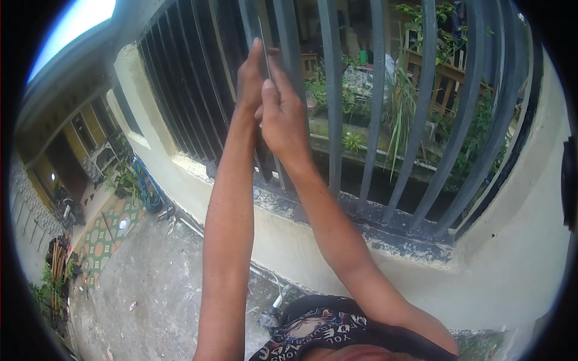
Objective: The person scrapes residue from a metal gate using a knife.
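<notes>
Both my arms reach up to the dark grey metal bars (333, 90) of a window grille. A thin flat sheet (262, 42), seen almost edge-on, stands upright between my hands, against a bar; its material cannot be made out. My left hand (249, 81) is closed on the sheet's left side, thumb pointing up, with most of its fingers hidden. On the right side, slightly lower and closer to me, my right hand (284, 123) grips the sheet with the thumb on its edge and the fingers folded.
Below the bars runs a worn, paint-flecked sill (385, 237) on a cream wall (289, 253). Plants (397, 114) and wooden railings show behind the grille. At left are a concrete floor (150, 289), patterned tiles (114, 234), a blue hose (147, 186) and potted plants. A white cable (278, 295) lies near my body.
</notes>
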